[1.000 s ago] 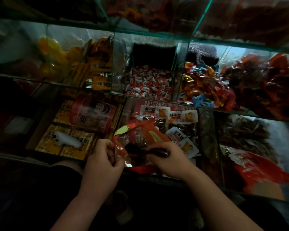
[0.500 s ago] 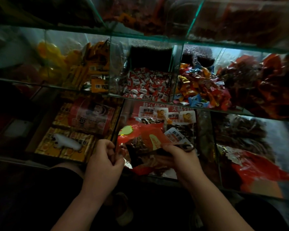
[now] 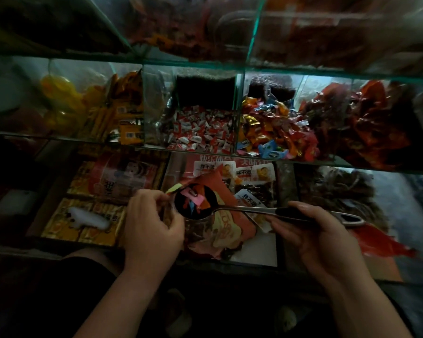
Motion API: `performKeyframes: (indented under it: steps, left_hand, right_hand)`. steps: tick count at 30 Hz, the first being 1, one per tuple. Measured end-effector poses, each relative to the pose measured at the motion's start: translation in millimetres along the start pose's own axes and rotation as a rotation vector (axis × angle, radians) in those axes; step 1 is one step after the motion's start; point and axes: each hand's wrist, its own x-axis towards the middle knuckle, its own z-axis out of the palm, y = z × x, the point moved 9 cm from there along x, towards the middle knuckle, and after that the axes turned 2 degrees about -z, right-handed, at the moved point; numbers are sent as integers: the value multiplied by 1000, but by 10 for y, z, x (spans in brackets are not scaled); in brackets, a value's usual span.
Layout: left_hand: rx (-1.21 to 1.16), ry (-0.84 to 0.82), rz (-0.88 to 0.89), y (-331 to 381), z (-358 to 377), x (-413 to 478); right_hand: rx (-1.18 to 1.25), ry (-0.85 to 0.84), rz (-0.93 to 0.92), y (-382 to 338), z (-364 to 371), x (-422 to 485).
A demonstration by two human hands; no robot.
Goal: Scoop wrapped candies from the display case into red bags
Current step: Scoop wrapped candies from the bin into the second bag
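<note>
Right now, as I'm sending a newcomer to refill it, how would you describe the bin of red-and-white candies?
In the glass display case, find the middle row of compartments, beyond the ladle. The red-and-white candies fill its centre compartment. Orange packets lie left and multicoloured candies right; only these are small, uniform and two-coloured.

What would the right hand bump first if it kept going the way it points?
Holding the ladle, the right hand would probably meet the red bag first, at the left hand; depth unclear.
</note>
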Motion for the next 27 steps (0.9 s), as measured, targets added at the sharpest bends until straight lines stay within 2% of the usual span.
performKeyframes:
  steps: [1,3,7,10,17,22,24,27]
  left_hand:
    - [35,12,100,160,28,6]
    - [66,-71,208,373,213,33]
    - [130,-357,142,455,716,68]
    - [171,-439,170,536,931,39]
    - [24,-334,294,1005,897,88]
    - [-133,-257,416,1559,920,432]
    - [-212,-257,378,1707,989,652]
    - [-323,-306,219,1691,1143,903]
  right_hand:
    - [-11,-4,-26,-58,-12,-30]
    - [-40,-9,-70,-161,-30,-97]
    - [-90,-17,-156,-344,-45,-243]
    - [-87,-18,-198,-453,-112,-338]
    - [-63,48,-359,-977,-272,-702]
    - [46,83,-454,-1353,-241,-802]
    - [110,119,-489,-1464,-260,-703]
    - [210,165,-576,-1581,-227,-437]
